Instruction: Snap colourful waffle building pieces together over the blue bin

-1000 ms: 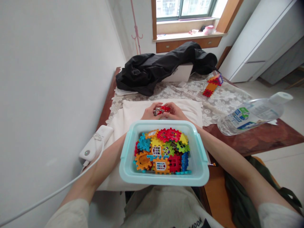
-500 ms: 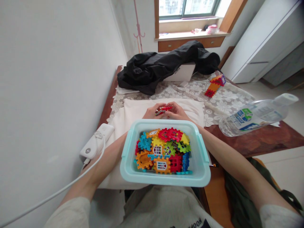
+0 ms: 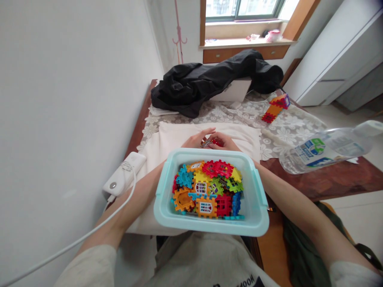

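Just beyond the far rim of the pale blue bin (image 3: 254,191), both hands meet over the white cloth (image 3: 170,139) on the surface: the left hand (image 3: 197,140) lies with its fingers stretched out toward the middle, and the right hand (image 3: 224,141) curls in from the other side, the two touching a small cluster of red and grey toy pieces (image 3: 211,142). Whether either hand truly pinches the cluster cannot be told, since the bin's rim hides the fingertips. By the look of it, the step in hand is fitting interlocking tiles together; the supply, a heap of coloured tiles (image 3: 209,189), sits in the bin close to the person's body. The next move probably calls for squaring the notched edges against each other and pressing them home with a steady grip from both sides, or drawing one hand back over the rim for another tile. Room is tight: the forearms pass on either side of the bin, a white charger (image 3: 124,179) with its cable lies near the left forearm, and a clear water bottle (image 3: 326,149) lies on its side near the surface's right edge, where a careless elbow might roll it. Farther off stand a small built tile tower (image 3: 275,107) and a black jacket (image 3: 215,79), well apart from the hands.
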The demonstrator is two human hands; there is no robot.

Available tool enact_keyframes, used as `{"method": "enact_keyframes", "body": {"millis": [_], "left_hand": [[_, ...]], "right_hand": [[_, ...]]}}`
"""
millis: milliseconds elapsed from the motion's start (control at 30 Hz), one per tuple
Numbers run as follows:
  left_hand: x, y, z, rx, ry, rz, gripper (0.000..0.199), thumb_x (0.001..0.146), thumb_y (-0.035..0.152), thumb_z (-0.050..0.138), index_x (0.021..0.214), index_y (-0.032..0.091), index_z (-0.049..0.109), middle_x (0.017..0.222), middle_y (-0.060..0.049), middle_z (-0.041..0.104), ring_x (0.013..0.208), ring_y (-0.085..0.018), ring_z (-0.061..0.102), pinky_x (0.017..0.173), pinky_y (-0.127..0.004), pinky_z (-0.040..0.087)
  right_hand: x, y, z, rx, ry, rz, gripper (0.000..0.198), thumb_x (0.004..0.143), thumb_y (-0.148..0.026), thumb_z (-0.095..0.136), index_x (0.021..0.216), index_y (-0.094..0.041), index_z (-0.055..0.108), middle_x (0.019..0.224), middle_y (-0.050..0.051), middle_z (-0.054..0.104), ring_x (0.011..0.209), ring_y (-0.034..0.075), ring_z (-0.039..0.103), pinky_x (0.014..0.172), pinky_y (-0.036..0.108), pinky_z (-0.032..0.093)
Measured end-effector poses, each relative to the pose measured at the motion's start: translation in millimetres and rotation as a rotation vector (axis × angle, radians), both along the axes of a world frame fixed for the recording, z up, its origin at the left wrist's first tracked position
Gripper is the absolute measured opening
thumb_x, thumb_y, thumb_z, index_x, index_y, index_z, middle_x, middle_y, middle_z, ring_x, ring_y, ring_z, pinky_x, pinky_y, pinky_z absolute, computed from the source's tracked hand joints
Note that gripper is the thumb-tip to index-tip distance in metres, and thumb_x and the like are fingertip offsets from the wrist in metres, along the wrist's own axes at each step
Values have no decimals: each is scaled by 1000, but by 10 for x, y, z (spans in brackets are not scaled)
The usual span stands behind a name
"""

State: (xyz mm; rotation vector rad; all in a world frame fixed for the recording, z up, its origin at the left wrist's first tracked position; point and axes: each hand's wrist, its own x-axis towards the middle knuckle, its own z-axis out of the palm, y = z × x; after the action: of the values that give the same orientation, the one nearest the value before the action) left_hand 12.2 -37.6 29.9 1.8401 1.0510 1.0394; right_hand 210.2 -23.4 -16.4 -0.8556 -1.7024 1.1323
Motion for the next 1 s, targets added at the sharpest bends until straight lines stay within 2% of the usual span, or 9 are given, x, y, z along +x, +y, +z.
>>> {"method": "enact_keyframes", "body": {"millis": [133,267,500,600,700,767,833,900,1000], "left_hand": [[-88,194,-132,0,7,-32,73,82,57,84,147,28,67,140,-10,74,106,-32,75,90,-44,60],[-155,459,-327,99,-69,-58,68,100,64,59,155,24,54,148,-13,70,104,-24,73,82,-34,59],[-176,574,-439,75,-43,73,53,107,62,48,133,21,70,130,-12,77,106,-24,73,88,-34,58],[-162,533,-413,67,-11,52,50,106,61,52,123,21,75,122,-11,79,105,-25,74,92,-35,58],[-170,531,-424,80,13,49,46,107,59,51,118,23,77,121,-9,79,105,-26,74,92,-37,60],[-194,545,-449,116,79,29,45,108,57,49,121,24,77,124,-11,78,113,-28,74,97,-41,60],[-225,563,-479,148,167,-25,42,105,56,56,126,25,77,135,-13,76,127,-32,70,109,-48,57],[-256,582,-504,166,235,-100,45,93,54,75,129,26,78,148,-13,70,143,-36,61,123,-54,45],[-290,606,-520,211,412,-256,66,76,45,93,136,24,75,164,-17,56,159,-43,42,132,-64,25]], "right_hand": [[3,46,-23,-81,101,-51,31,87,-50,83,98,-25,68,98,2,75,83,20,70,74,36,61],[57,113,62,-180,292,-134,43,80,-49,89,112,-29,67,95,-1,72,84,19,71,72,33,64],[278,-95,662,-47,369,-102,38,86,-52,87,117,-34,73,96,2,74,79,20,72,67,36,66],[358,-289,934,5,303,-8,49,77,-56,94,117,-35,75,106,5,78,85,25,78,69,40,68],[409,-438,1083,-56,131,286,57,80,-55,93,129,-34,75,106,9,83,101,34,81,87,54,69],[430,-486,1100,-90,37,484,56,86,-58,86,134,-31,75,102,10,84,109,37,80,101,61,64],[447,-483,1060,-85,31,558,53,89,-63,81,130,-31,78,98,10,85,110,37,81,109,63,59],[456,-426,979,-46,141,490,49,89,-68,77,123,-32,80,90,8,84,101,35,82,108,63,59],[439,-257,803,-12,336,231,45,95,-73,66,111,-34,80,79,5,80,80,31,80,93,58,65]]}}
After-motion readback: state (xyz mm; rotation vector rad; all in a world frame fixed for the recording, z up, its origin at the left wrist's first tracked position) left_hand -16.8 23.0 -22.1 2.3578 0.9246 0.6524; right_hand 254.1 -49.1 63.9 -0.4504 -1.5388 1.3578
